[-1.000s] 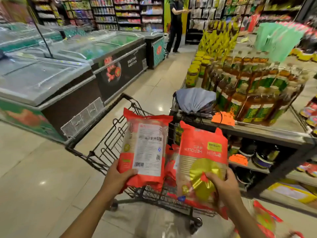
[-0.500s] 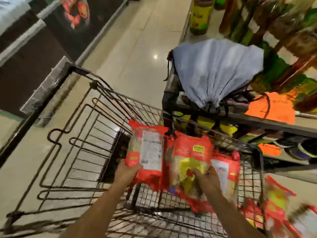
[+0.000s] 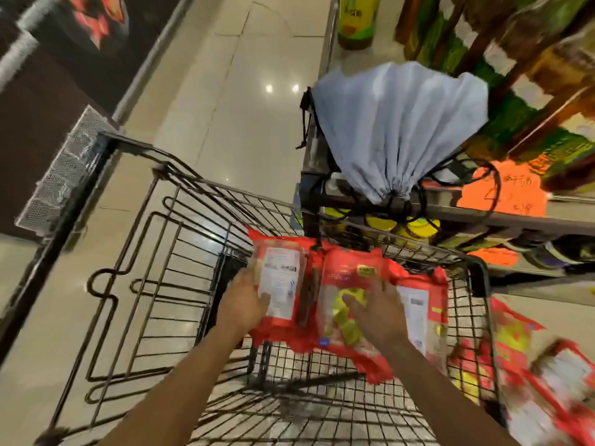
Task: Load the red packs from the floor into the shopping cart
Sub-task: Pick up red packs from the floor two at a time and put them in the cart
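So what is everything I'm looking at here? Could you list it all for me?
shopping cart: one, black wire, centre, on the floor
red packs in cart: at least three, red, far right corner of the basket
red packs on floor: at least two, red, blurred, right of the cart
drawstring bag: one, pale grey-blue, on the shelf edge beyond the cart
price tags: two, orange, shelf fronts
bottles: many, brown with green labels, top shelf, blurred
freezer: one, dark, left
left hand: grips the leftmost red pack
right hand: rests on the middle red pack
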`<state>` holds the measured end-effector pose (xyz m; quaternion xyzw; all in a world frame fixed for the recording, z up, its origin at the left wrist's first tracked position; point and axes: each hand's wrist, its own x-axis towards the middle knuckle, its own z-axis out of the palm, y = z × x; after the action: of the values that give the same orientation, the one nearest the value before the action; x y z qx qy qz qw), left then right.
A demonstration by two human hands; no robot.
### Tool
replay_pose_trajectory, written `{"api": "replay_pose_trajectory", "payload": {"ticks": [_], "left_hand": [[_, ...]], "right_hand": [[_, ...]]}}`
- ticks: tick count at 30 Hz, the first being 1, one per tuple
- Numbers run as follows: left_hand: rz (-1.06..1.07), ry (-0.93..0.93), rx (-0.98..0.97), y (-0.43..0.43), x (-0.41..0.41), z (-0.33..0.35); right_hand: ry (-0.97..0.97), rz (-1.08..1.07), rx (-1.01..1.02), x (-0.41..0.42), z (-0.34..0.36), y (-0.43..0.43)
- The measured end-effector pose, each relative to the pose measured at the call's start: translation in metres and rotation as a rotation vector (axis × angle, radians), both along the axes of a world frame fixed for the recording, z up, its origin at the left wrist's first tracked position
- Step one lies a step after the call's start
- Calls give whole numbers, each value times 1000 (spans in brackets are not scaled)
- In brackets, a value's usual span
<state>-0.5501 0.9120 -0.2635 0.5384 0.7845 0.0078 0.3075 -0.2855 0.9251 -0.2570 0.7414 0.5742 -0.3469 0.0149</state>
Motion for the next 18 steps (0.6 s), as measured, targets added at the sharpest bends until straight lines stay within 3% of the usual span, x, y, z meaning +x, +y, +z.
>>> {"api": "replay_pose_trajectory", "payload": {"ticks": [4,7,11,18], "left_hand": [[-347,212,203,18,28,146],[-495,361,479,15,36,226],[-614,396,735,-3,54,312],[-957,231,924,-62,110,364]], "right_hand": [[-92,275,403,-32,121,8],[-214,312,604,-37,203,-3],[-323,156,786,-17,282,-41],[-574,-196,737,26,339,-187]]}}
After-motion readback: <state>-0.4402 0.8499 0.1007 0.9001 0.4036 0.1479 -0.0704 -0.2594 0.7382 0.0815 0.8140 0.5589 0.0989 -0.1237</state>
